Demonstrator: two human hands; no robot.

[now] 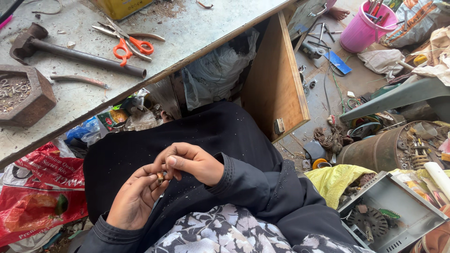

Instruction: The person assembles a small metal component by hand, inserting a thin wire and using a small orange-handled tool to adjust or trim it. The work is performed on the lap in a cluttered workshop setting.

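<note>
Far on the left, a rusty six-sided metal block (24, 96) sits on the grey worktable (197, 33). Just beside it lies a big hammer (70, 51) with a long dark handle. Near the hammer are scissors with orange handles (129, 44), lying flat on the table. Below the table edge, on the left, there is a red plastic bag (40, 187) on the floor.

Near the middle, the person sits with a black cloth over the lap. The left hand (133, 199) is palm up, with the fingers curled in a little. The right hand (194, 161) comes in from the right and bends over it. Both hands meet at a small brown part (160, 177). The left fingertips pinch it from below, and the right thumb and first finger pinch it from above. So the part is held tight between both hands, just over the lap. It is too small to tell what it is.

To the right of the hands, a brown wooden board (274, 84) stands under the table. Farther right lies a yellow cloth (335, 180), near a rusty round drum (375, 150). Far away at the top right stands a pink bucket (361, 30) with tools in it. Near the bottom right is an open grey metal box (398, 213).
</note>
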